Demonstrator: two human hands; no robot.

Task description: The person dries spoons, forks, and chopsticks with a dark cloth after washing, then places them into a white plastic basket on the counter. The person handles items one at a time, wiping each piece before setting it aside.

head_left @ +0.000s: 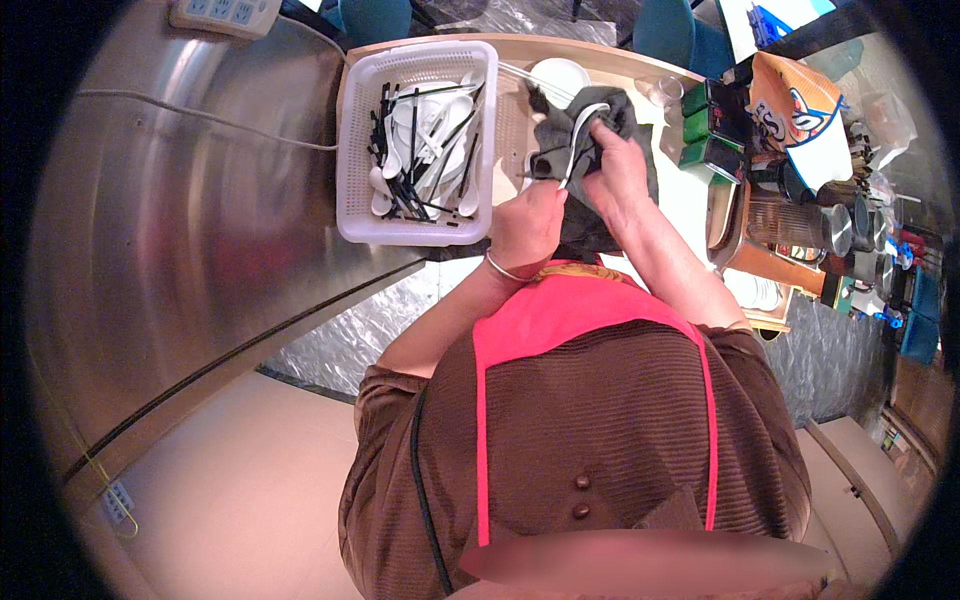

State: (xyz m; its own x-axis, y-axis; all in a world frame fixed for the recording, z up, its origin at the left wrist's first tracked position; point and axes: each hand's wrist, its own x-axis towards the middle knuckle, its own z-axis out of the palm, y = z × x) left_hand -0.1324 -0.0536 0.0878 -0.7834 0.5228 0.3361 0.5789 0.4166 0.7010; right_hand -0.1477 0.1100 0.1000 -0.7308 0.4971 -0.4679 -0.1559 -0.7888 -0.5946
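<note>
My left hand (527,222) is closed on the lower end of a slim white utensil (572,150), whose upper part runs into a dark grey cloth (625,118). My right hand (617,178) grips the bunched cloth around that utensil, thumb on top. Just left of my hands, a translucent white plastic basket (350,150) holds several white spoons (445,120) and black-and-white sticks. Behind the cloth lie a white plate (562,70) and some white sticks on the wooden surface (515,125).
A clear glass (665,92), green boxes (705,130), an orange printed bag (795,105) and a rack of containers (830,225) stand at the right. A steel panel (180,250) with a cable fills the left. A power strip (222,12) and teal chairs (675,35) are at the back.
</note>
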